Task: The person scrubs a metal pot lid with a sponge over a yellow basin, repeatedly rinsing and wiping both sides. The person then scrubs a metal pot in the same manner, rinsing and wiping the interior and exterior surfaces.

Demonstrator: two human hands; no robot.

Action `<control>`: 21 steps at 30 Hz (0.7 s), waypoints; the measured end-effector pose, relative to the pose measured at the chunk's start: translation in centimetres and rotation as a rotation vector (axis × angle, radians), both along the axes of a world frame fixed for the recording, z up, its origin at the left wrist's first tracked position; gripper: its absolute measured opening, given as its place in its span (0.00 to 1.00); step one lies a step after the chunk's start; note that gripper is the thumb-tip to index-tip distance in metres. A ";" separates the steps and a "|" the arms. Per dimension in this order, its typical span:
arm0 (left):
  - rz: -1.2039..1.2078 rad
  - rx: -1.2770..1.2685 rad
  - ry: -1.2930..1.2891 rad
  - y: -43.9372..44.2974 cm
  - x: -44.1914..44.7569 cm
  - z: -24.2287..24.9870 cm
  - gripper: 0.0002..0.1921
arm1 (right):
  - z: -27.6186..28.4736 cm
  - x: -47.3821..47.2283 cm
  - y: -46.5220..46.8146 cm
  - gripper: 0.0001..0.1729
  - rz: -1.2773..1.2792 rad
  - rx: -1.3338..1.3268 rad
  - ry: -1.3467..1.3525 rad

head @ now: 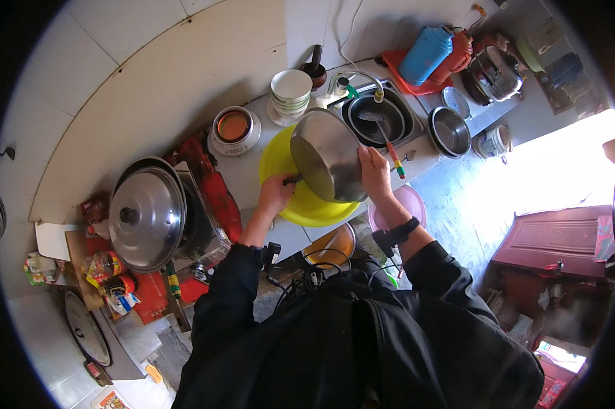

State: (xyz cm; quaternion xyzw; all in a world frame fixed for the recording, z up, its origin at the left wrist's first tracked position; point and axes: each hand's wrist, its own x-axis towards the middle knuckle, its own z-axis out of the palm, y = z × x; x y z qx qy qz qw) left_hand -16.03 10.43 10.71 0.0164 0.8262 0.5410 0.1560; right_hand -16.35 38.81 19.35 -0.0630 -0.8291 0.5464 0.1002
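Note:
A metal pot (328,153) is tilted on its side above the yellow plastic basin (271,153), which stands at the counter's front. My right hand (375,174) grips the pot at its right side, thumb up along the metal. On the other side, my left hand (276,197) is closed around a small dark handle-like piece (292,179) at the pot's left edge. Whether that piece is fixed to the pot, I cannot tell. Most of the basin's inside is hidden behind the pot.
Behind the basin are stacked bowls (291,92) and a sink (417,122) holding a metal bowl and ladle (386,140). Metal bowls (449,132) stand right of it. A lidded wok (146,220) sits at left; a cleaver (177,301) lies near the edge. Below is a pink basin (407,204).

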 end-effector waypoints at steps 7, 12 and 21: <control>0.091 -0.135 0.773 6.7 -0.2 11.1 0.24 | 3.4 -2.2 -0.9 0.17 0.149 -0.196 -0.108; -0.105 -0.363 0.851 11.5 0.7 11.7 0.30 | 1.9 -5.7 0.5 0.29 0.178 -0.148 -0.101; 0.088 -0.449 0.907 11.7 -5.5 10.2 0.22 | 2.1 -4.3 -0.4 0.33 0.193 -0.001 -0.024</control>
